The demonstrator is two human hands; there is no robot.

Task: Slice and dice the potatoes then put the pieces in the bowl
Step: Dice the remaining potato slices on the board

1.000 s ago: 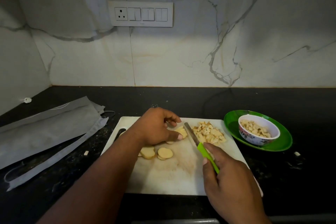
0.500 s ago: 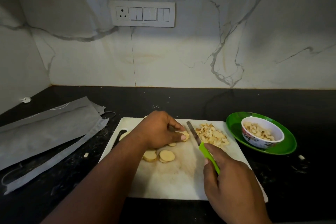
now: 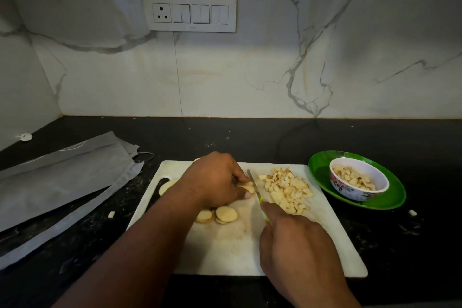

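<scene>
Potato slices (image 3: 246,188) pinched by left hand (image 3: 215,180); right hand (image 3: 295,240) grips one knife (image 3: 253,182).

No legible text anywhere.

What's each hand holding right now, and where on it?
Right hand grips the knife by its green handle. Left hand pinches a potato slice by its edges, thumb and fingertips beside the blade.

Dim, soft, wide-angle edge bowing
</scene>
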